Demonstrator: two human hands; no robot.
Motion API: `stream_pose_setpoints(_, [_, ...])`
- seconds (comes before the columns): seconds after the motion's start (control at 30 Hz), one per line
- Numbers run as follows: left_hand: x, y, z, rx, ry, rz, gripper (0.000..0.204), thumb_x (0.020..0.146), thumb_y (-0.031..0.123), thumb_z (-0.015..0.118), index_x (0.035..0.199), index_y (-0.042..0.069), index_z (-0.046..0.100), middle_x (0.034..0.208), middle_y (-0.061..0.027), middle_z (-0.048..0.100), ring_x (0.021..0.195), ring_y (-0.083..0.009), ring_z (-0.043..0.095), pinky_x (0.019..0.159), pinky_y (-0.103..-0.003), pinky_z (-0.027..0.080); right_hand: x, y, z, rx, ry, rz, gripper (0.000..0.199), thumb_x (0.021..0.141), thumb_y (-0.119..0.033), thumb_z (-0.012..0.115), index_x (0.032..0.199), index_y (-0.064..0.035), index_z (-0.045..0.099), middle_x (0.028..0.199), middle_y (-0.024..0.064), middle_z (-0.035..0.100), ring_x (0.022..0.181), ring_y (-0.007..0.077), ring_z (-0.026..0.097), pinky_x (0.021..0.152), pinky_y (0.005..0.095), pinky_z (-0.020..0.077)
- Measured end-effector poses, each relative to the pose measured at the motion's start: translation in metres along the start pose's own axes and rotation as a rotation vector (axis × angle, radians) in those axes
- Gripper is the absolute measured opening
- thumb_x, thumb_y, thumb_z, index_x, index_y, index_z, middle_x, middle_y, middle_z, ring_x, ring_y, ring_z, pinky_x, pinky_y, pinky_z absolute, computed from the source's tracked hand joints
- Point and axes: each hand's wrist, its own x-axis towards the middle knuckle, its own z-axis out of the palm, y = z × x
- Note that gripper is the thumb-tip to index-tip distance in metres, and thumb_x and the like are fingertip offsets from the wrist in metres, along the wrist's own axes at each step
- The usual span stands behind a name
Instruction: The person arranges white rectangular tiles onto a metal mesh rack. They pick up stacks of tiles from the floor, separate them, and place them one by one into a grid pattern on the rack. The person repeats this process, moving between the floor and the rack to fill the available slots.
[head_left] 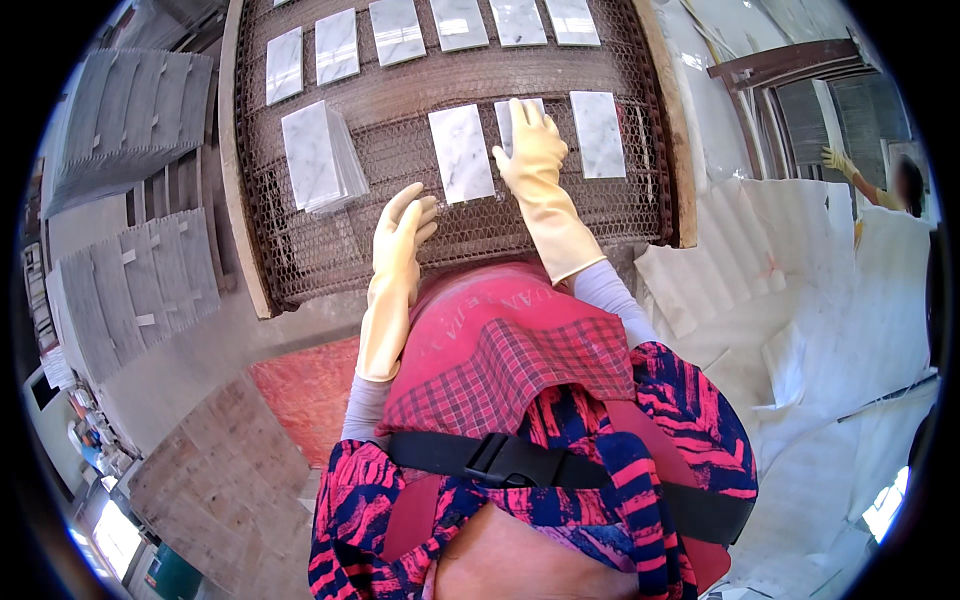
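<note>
Head view shows us the white marble tile (519, 122) under our right hand (530, 150); it lies on the wire mesh belt (330, 250), in the second row from the near edge, toward the right side. Its long axis runs away from us, the same as the neighbour tiles. Our right hand rests flat on it, fingers stretched and open, so it grips nothing. Just to the left is another tile (461, 153), and our left hand (402, 232) is at its near left corner, open too, fingertips close to the corner or touching it; we cannot tell which. One more tile (597, 134) lies to the right of the covered one, near the right edge of the belt. A small stack of tiles (318, 157) sits further left. The right hand is clearly the nearer one for the covered tile.
</note>
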Motion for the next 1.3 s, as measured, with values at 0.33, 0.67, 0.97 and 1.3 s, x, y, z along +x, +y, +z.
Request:
stream_pose_setpoints(0.33, [0.021, -0.010, 0.019, 0.650, 0.039, 0.397, 0.053, 0.101, 0.026, 0.070, 0.149, 0.006, 0.060, 0.144, -0.0225, 0.065, 0.134, -0.0327, 0.063, 0.114, -0.043, 0.049, 0.014, 0.023, -0.003, 0.005, 0.057, -0.021, 0.085, 0.083, -0.027, 0.087, 0.156, -0.0071, 0.048, 0.155, 0.0173, 0.056, 0.128, 0.0390, 0.063, 0.106, 0.0503, 0.0529])
stream_pose_setpoints(0.67, [0.076, -0.012, 0.089, 1.486, 0.232, 0.710, 0.074, 0.089, 0.040, 0.082, 0.149, 0.007, 0.054, 0.148, -0.0244, 0.054, 0.110, -0.0441, 0.065, 0.087, -0.053, 0.058, -0.021, 0.065, -0.053, 0.282, 0.292, -0.027, 0.063, 0.093, -0.024, 0.078, 0.148, -0.0002, 0.058, 0.143, 0.0241, 0.065, 0.134, 0.0393, 0.063, 0.117, 0.0473, 0.0475])
stream_pose_setpoints(0.97, [0.094, -0.003, 0.105, 1.568, 0.308, 0.492, 0.083, 0.084, 0.040, 0.084, 0.153, 0.007, 0.050, 0.162, -0.0261, 0.043, 0.101, -0.0421, 0.069, 0.080, -0.051, 0.062, -0.057, 0.092, -0.046, 0.277, 0.264, 0.021, 0.060, 0.094, -0.022, 0.079, 0.145, 0.0006, 0.059, 0.141, 0.0244, 0.067, 0.132, 0.0385, 0.065, 0.116, 0.0450, 0.0489])
stream_pose_setpoints(1.3, [0.104, 0.013, 0.123, 1.489, 0.283, 0.487, 0.080, 0.084, 0.037, 0.083, 0.149, 0.004, 0.051, 0.156, -0.0264, 0.048, 0.107, -0.0443, 0.070, 0.083, -0.052, 0.062, 0.005, 0.008, -0.005, -0.028, -0.125, 0.061, 0.089, 0.087, -0.041, 0.085, 0.158, -0.0070, 0.045, 0.164, 0.0210, 0.044, 0.141, 0.0437, 0.052, 0.109, 0.0490, 0.0521])
